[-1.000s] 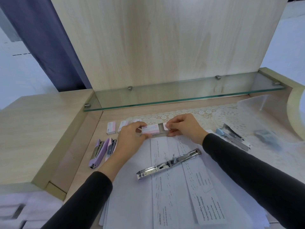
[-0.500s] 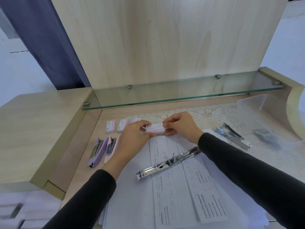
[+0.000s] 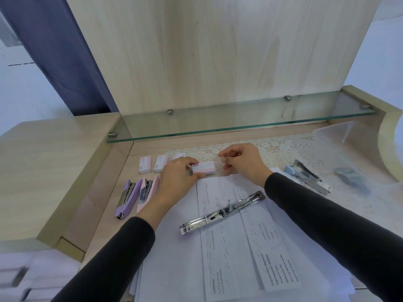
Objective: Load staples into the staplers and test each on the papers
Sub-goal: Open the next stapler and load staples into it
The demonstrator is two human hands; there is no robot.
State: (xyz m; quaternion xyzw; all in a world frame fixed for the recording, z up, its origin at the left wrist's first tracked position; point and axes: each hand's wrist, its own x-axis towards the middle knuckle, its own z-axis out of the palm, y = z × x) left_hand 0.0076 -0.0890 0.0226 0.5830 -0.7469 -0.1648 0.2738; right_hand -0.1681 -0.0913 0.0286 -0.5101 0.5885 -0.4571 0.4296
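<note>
Left hand: the left hand (image 3: 176,177) grips a small white-and-pink cardboard staple box (image 3: 204,167), with the thumb on its near side and the fingers curled over its top.
Right hand: the right hand (image 3: 242,164) is just to the right of the staple box and apart from it. Its fingers are curled and blurred, so I cannot tell whether they pinch anything.
Below the hands: a long silver metal stapler (image 3: 222,211) lies swung open and flat. It lies diagonally on a spread of white printed papers (image 3: 229,258) that reaches toward the person.
Left of the left hand: a pale purple plastic stapler (image 3: 127,198) and a pale pink plastic stapler (image 3: 148,192) lie side by side on the light wooden table (image 3: 104,192), both with their tops open.
Beyond the left hand: two more white-and-pink boxes (image 3: 145,164) lie flat in a row, and a third is partly hidden behind the knuckles.
Right of the right hand: a light blue and silver stapler (image 3: 307,178) lies open on a white lace mat (image 3: 283,149).
Farther right: a clear plastic bag (image 3: 340,138) holds something grey and blurred.
Beyond both hands: a glass shelf (image 3: 239,118) runs along the wooden back panel.
</note>
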